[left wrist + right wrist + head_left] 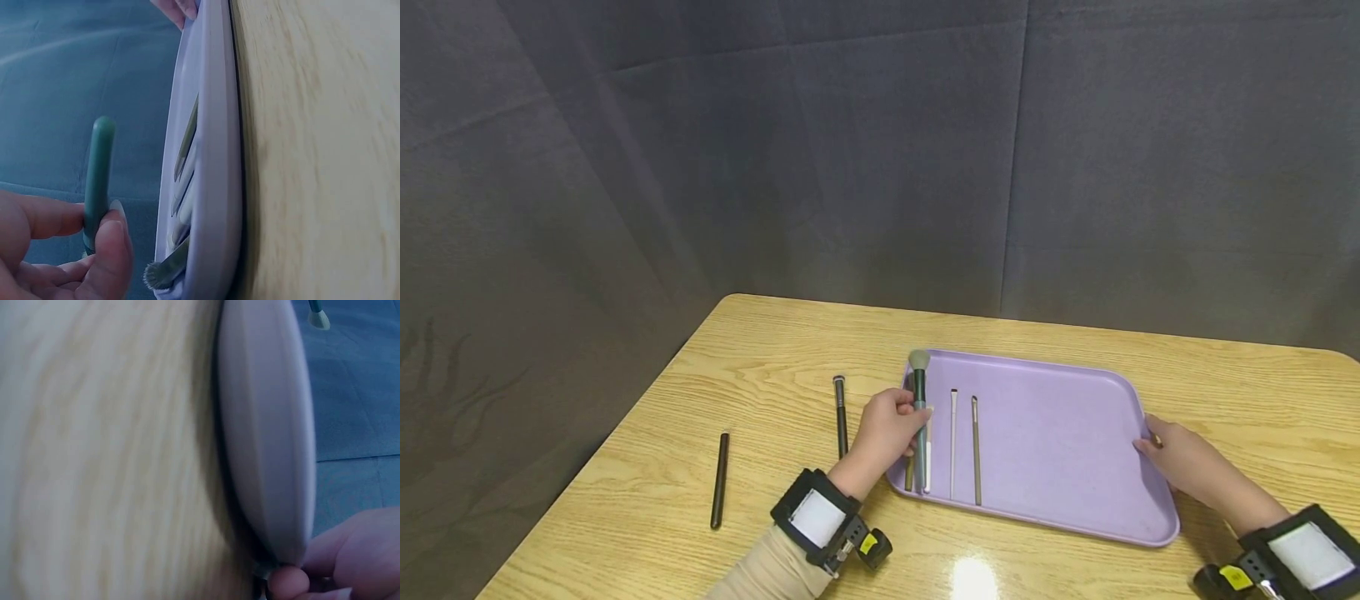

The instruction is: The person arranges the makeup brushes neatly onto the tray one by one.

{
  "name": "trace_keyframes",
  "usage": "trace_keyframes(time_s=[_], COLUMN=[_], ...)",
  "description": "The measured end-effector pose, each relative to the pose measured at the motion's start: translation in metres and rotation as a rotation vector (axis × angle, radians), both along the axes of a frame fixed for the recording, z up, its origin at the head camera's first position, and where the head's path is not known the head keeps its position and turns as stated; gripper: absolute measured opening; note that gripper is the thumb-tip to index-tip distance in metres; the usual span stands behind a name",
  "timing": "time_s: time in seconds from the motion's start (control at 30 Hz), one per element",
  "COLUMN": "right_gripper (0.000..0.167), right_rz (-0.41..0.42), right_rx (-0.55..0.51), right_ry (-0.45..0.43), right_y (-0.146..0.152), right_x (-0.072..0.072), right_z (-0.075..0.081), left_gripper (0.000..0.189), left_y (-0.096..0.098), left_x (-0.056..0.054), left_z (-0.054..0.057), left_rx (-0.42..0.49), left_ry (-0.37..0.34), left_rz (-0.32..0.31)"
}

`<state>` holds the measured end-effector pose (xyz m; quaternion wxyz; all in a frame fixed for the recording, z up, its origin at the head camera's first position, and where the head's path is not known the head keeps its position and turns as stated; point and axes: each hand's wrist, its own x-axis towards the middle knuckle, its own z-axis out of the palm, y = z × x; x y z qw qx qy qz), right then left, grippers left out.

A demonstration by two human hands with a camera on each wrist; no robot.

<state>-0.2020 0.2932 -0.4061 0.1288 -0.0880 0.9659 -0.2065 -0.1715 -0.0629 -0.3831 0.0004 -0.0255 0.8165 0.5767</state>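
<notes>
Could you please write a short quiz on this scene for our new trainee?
1. True or false: the right hand grips the edge of the tray.
2. What does the left hand pinch between its fingers?
3. Where do the two dark brushes lie: (a) on the tray, (b) on the table, or (c) in the left hand?

Key: 1 true; 2 the green brush; 3 b.

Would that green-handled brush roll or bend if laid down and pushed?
The green-handled brush might roll, since its handle looks smooth and round. The handle seems stiff, running straight past the left hand. Its fluffy bristles would likely flex.
</notes>
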Motion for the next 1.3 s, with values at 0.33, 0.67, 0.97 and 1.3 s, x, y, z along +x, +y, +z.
trace_keyframes(time_s=[0.33, 0.67, 0.97, 1.3], right_gripper=[0.057, 0.059, 0.056, 0.054], right_rz=[-0.009, -0.014, -0.008, -0.005], right_rx=[-0.002, -0.015, -0.014, -0.007], right_ry=[-0.006, -0.033, 0.002, 0.012], right_y=[0.001, 0.003, 0.001, 0.0], right_x=[-0.003, -0.006, -0.003, -0.003], right_z=[-0.005, -0.008, -0.006, -0.005], left_gripper=[0.035, 0.035, 0.037, 0.034], left_y=[0.006, 0.012, 0.018, 0.027], left_x=[0.001, 0.001, 0.001, 0.004], left_z=[-0.001, -0.004, -0.005, -0.005], left_rx=[-0.006, 0.021, 0.03, 0.023], left_ry=[-0.012, -0.005, -0.002, -0.008], left_rz=[-0.017, -0.035, -0.061, -0.069])
